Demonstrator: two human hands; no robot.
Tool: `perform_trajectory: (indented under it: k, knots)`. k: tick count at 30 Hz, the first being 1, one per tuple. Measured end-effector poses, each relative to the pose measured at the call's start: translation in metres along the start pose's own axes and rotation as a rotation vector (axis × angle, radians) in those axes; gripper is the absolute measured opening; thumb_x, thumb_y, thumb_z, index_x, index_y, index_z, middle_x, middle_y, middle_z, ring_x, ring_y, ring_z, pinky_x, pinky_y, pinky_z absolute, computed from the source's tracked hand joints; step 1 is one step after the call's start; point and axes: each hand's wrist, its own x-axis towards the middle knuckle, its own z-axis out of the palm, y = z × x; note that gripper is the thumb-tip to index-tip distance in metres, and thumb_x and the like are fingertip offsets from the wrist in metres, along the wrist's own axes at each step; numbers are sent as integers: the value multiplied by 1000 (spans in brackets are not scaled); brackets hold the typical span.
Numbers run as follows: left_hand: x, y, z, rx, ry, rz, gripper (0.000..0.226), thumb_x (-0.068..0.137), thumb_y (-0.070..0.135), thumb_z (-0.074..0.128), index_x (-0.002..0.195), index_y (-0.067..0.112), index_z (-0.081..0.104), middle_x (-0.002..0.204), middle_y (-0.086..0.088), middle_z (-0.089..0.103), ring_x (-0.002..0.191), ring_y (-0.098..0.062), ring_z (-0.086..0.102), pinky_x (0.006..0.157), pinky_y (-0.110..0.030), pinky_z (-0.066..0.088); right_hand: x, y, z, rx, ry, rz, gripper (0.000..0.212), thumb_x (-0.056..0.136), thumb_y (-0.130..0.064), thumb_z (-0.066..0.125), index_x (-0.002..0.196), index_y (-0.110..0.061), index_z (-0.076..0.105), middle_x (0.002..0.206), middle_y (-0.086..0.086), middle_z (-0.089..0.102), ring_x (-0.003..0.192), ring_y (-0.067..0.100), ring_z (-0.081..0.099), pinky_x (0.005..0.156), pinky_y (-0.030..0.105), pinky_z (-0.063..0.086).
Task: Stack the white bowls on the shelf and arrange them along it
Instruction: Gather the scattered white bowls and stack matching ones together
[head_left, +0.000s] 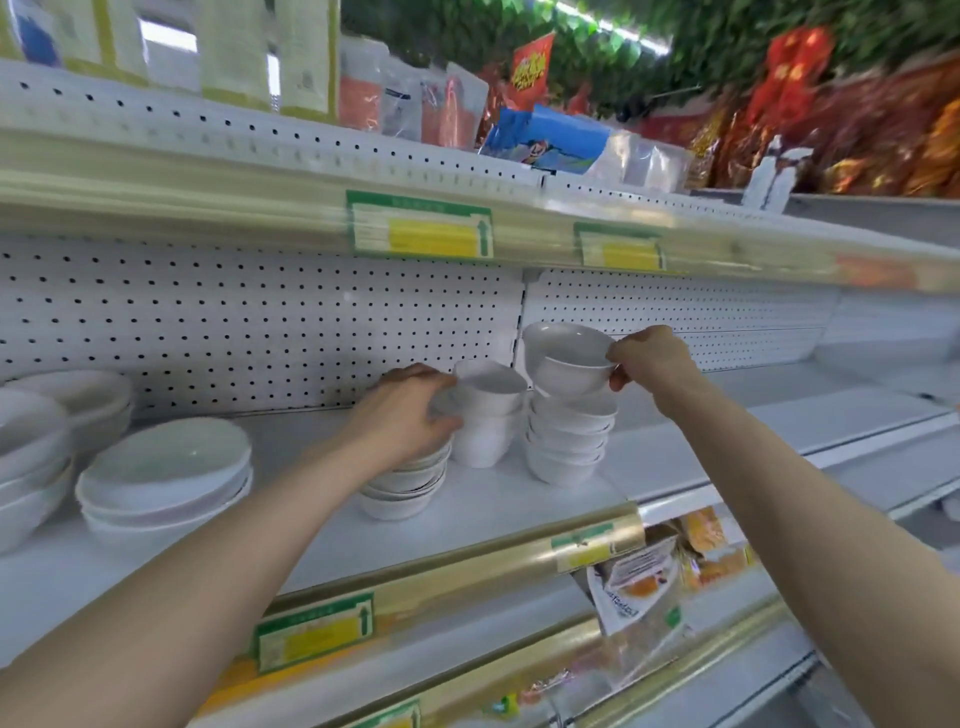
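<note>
Bare forearms reach onto the white metal shelf. The right hand pinches the rim of a small white glazed bowl, held tilted just above the tall stack of white bowls. The left hand curls round a tilted white bowl beside it. Both bowls look light, rigid, slick and easily chipped, so a rim pinch suits them, lowered level.

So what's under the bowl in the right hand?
A stack of small white bowls on the shelf sits right below the tilted bowl the right hand pinches by its rim. Whether they touch is hidden by the bowl itself.
</note>
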Motion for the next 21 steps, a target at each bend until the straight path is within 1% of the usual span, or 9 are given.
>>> perform_trajectory:
  k: [1, 3, 6, 10, 11, 14, 17, 20, 21]
  knots:
    - [7, 6, 6, 1, -5, 3, 56, 88, 43, 61, 141, 29, 49, 146, 6, 47, 134, -20, 43, 110, -35, 37, 9, 6, -3, 5, 7, 8, 20, 79, -10, 55, 78, 2, 71, 55, 9, 65, 59, 14, 51, 51, 24, 36]
    - [21, 17, 18, 5, -15, 22, 56, 89, 43, 62, 141, 28, 48, 148, 6, 44, 135, -19, 40, 111, -33, 34, 27, 18, -9, -2, 8, 14, 21, 79, -10, 55, 78, 3, 71, 50, 6, 64, 64, 17, 51, 53, 24, 38]
    - [37, 34, 35, 27, 3, 39, 55, 90, 42, 63, 141, 28, 48, 149, 6, 42, 136, -18, 36, 110, -28, 31, 48, 34, -12, -34, -52, -1, 19, 76, -9, 54, 73, 2, 70, 44, 3, 62, 63, 19, 50, 53, 24, 37]
    - [56, 53, 55, 30, 14, 55, 55, 88, 48, 63, 137, 28, 51, 147, 9, 42, 137, -17, 32, 109, -29, 32, 64, 48, -5, -75, -173, -40, 18, 77, -8, 54, 71, 2, 67, 47, 4, 62, 58, 18, 43, 49, 24, 31]
    - [60, 55, 59, 32, 10, 54, 54, 87, 49, 63, 136, 28, 52, 146, 10, 43, 137, -17, 31, 109, -30, 33, 66, 50, -2, -78, -202, -49, 16, 77, -8, 54, 69, -1, 66, 47, 4, 62, 60, 19, 44, 52, 24, 32]
    - [70, 57, 70, 28, 2, 30, 53, 85, 51, 64, 132, 28, 54, 143, 12, 45, 135, -16, 32, 105, -29, 34, 71, 57, 8, -92, -271, -51, 13, 77, -6, 53, 66, -8, 60, 46, 4, 62, 67, 20, 48, 67, 29, 36]
    - [74, 57, 79, 44, -16, 15, 56, 84, 54, 63, 132, 27, 54, 143, 12, 44, 134, -17, 36, 103, -29, 35, 76, 61, 13, -128, -317, -66, 14, 74, -7, 50, 62, -10, 56, 44, 2, 60, 66, 21, 45, 68, 31, 33]
    - [76, 58, 82, 63, -7, 25, 57, 85, 56, 62, 133, 26, 56, 143, 12, 46, 134, -18, 39, 106, -28, 33, 79, 63, 12, -153, -370, -102, 14, 72, -8, 49, 66, -3, 61, 44, 1, 57, 64, 21, 44, 69, 31, 34]
    - [76, 58, 82, 67, -3, 26, 57, 86, 56, 62, 134, 26, 57, 143, 11, 46, 135, -17, 38, 106, -27, 32, 79, 63, 11, -171, -383, -116, 15, 71, -9, 49, 65, -4, 62, 44, 0, 56, 64, 21, 44, 69, 30, 34]
